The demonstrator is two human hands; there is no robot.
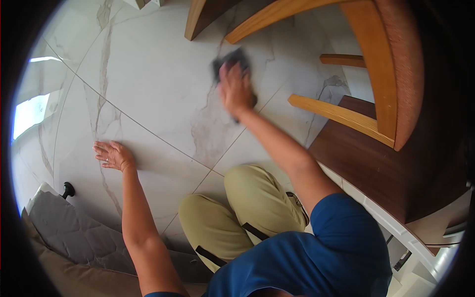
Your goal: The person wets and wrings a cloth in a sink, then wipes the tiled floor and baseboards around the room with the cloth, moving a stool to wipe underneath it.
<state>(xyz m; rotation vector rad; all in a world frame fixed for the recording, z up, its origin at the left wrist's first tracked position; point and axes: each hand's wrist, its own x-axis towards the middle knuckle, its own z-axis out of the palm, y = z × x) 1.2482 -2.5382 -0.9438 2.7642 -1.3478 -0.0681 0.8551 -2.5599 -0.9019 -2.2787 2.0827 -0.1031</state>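
My right hand lies on top of a dark cloth and presses it against the marbled tile floor, near the chair legs. Both the hand and the cloth are blurred, and the cloth sticks out past the fingertips and beside the wrist. On the left, my left hand rests palm down on the tiles with its fingers spread, a ring on one of them. Nothing is held in it. My knees, in light green trousers, are bent low over the floor between my two arms.
Wooden chair legs reach in from the upper right. A dark brown wooden surface with a white edge stands at the right. At the lower left is a grey quilted cover, with a small black knob-like piece beside it.
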